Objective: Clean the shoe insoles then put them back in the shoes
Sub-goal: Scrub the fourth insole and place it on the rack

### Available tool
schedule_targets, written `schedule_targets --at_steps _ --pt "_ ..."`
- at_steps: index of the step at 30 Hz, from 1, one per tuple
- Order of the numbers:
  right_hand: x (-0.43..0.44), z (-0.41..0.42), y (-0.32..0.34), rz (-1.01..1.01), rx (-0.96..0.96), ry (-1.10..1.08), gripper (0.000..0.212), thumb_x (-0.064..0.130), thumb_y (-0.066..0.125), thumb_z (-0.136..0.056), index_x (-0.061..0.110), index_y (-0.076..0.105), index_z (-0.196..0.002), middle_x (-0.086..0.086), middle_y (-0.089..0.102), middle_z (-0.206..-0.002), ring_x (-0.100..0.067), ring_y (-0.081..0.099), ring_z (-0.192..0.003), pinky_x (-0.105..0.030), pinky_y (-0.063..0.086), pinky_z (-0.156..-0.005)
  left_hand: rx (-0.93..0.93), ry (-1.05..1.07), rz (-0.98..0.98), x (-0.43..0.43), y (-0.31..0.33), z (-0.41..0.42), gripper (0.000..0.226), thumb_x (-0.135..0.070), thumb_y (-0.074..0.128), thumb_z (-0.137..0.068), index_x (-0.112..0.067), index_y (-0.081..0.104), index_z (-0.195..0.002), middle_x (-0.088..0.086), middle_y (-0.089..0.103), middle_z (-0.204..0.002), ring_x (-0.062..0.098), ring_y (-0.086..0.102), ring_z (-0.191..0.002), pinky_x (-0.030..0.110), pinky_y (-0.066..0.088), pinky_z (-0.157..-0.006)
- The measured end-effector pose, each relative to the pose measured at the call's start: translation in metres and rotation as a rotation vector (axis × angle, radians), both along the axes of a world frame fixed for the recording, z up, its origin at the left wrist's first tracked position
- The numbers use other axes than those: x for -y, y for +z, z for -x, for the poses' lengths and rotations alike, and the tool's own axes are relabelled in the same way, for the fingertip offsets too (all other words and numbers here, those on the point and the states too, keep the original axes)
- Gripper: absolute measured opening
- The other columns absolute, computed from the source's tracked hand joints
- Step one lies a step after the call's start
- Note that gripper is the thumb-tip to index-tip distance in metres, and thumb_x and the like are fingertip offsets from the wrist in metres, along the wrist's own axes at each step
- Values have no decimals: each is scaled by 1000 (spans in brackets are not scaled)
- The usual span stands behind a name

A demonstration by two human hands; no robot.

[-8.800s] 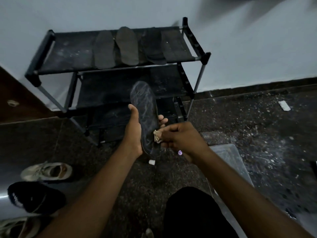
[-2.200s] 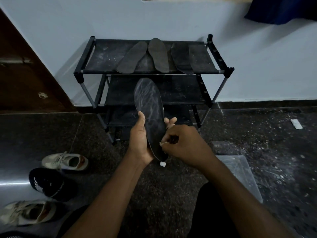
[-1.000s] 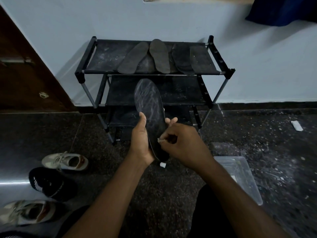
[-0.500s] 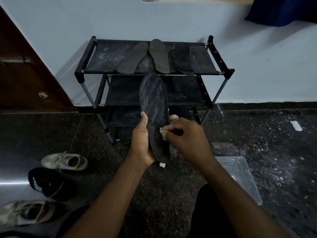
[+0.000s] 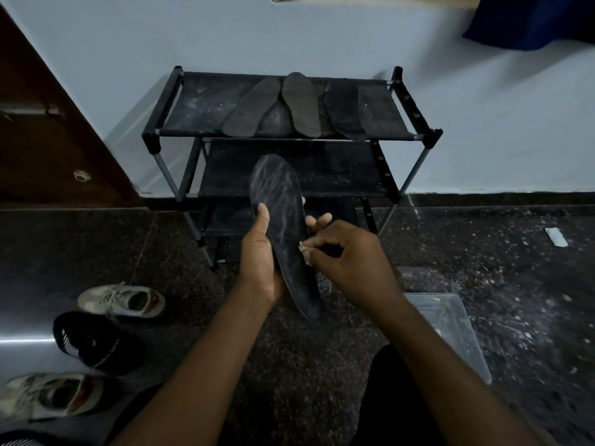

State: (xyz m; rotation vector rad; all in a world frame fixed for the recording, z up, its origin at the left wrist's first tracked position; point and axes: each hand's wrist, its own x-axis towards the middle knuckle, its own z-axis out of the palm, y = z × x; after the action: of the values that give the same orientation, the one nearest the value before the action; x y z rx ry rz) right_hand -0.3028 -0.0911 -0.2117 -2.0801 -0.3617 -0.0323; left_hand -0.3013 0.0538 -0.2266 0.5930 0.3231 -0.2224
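Over the last half second the insole, gripped upright by the left hand before the shoe rack, dipped slightly while the right hand, pinching a small pale cloth, reached its right edge, so wiping seemingly continued.

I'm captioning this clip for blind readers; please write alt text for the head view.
The left hand holds a dark insole toe-up while the right hand pinches a pale cloth against its edge. Behind, four insoles lie on a shoe rack; three shoes sit on the floor.
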Motion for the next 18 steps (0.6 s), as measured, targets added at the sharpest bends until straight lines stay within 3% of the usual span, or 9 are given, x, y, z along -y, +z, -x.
schedule_targets --at_steps 3,6,8,10,13,16,18 --pt "-2 2 3 80 17 92 11 13 78 -87 15 80 -97 10 70 -100 6 62 -103 -9 49 -87 -10 -16 1 0 1 1 72 -64 34 -104 -5 61 -134 19 62 -112 37 59 -132 50 53 -100" --pt "0 4 5 154 -7 184 8 15 77 -87 17 80 -94 11 69 -96 3 64 -90 -13 52 -78 -9 -7 -17 -1 0 1 73 -65 31 -104 -8 57 -140 22 62 -115 36 59 -132 51 52 -99" --pt "1 2 5 193 24 128 8 15 76 -87 18 81 -92 10 69 -95 -1 64 -89 -20 54 -79 -8 -2 -21 -1 -2 0 74 -65 32 -104 -8 51 -147 23 61 -114 37 59 -132 54 47 -104" --pt "0 1 5 201 56 56 8 15 76 -88 17 81 -94 7 71 -98 -2 64 -94 -15 52 -82 -2 -7 -32 1 -4 0 74 -65 31 -104 -8 51 -148 21 61 -110 38 60 -131 54 47 -106" --pt "-5 4 9 154 30 92 11 14 75 -89 14 80 -99 5 71 -103 7 56 -102 -1 41 -87 20 -61 -65 4 0 2 75 -66 28 -104 -10 53 -146 26 62 -133 36 62 -128 47 56 -98" --pt "-5 9 12 188 -10 207 10 14 75 -90 14 79 -98 7 71 -99 5 61 -93 -9 49 -87 16 -39 -78 2 1 3 75 -65 30 -105 -8 51 -148 32 54 -142 38 61 -129 47 57 -96" --pt "-3 9 13 213 -12 188 8 13 75 -89 14 80 -94 8 71 -95 1 65 -88 -19 54 -82 14 -28 -77 1 -1 2 75 -64 30 -105 -7 49 -149 32 53 -136 38 58 -132 49 52 -102"
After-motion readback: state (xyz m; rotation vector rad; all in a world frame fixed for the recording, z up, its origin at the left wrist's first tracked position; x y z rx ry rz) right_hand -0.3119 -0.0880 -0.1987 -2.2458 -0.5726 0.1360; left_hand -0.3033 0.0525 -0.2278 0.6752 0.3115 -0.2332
